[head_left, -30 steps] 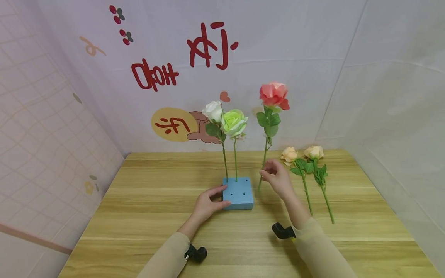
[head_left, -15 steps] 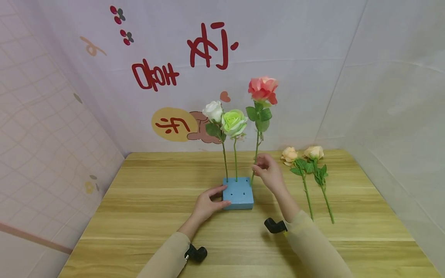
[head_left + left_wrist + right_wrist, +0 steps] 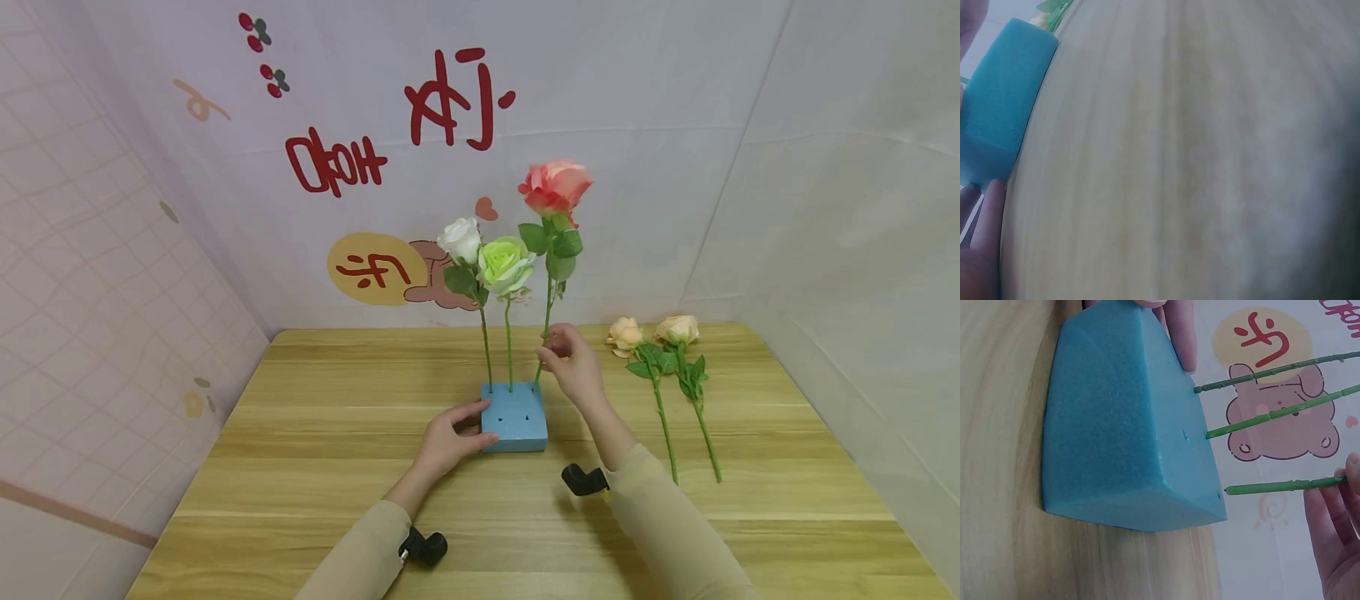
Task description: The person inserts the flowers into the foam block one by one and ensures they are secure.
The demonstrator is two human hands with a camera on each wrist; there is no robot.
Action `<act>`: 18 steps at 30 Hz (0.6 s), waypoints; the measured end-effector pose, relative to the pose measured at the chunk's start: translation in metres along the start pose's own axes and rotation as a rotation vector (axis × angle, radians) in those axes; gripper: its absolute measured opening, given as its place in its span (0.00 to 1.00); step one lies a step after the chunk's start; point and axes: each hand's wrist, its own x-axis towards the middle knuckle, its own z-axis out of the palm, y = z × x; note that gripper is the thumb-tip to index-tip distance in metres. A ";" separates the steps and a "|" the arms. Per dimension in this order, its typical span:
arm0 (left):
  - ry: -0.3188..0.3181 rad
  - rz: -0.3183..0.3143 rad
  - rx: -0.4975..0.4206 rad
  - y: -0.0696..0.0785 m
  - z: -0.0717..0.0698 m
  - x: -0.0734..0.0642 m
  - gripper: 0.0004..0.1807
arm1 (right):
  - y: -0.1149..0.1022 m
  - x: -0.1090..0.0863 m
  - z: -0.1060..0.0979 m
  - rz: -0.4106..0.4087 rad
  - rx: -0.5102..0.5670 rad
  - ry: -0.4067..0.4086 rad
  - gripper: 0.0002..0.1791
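Note:
A blue foam block (image 3: 513, 428) with small holes in its top sits on the table. My left hand (image 3: 444, 442) grips its left side between thumb and fingers. From its back row rise a white rose (image 3: 461, 240) and a green rose (image 3: 506, 265), both upright. My right hand (image 3: 573, 367) pinches the stem of a coral-pink rose (image 3: 555, 188) above the block's back right corner. In the right wrist view the lower tip of that green stem (image 3: 1272, 486) is right by the corner hole. In the left wrist view fingers touch the block (image 3: 1007, 94).
Two peach roses (image 3: 624, 333) (image 3: 677, 329) lie on the wooden table (image 3: 337, 500) to the right, stems toward me. Behind the table hangs a pale backdrop (image 3: 637, 83) with red lettering and cartoon prints. Black wrist cameras (image 3: 426, 549) (image 3: 585, 480) stick out at both cuffs.
My right hand has carried the coral-pink rose leftward, from beside the block to over its back right corner. My left hand and the block have stayed put.

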 end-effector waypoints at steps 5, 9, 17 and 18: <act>0.003 0.008 0.001 0.000 0.000 0.000 0.31 | 0.003 0.001 0.002 -0.010 0.006 0.016 0.13; 0.001 0.001 0.001 -0.001 0.000 -0.001 0.31 | 0.006 0.001 0.004 -0.023 0.003 0.026 0.14; 0.003 0.010 0.004 -0.001 0.000 0.001 0.31 | 0.006 -0.002 0.007 -0.077 -0.032 0.026 0.15; 0.004 0.011 0.007 -0.001 0.000 0.001 0.31 | 0.006 -0.003 0.007 -0.084 -0.030 0.024 0.15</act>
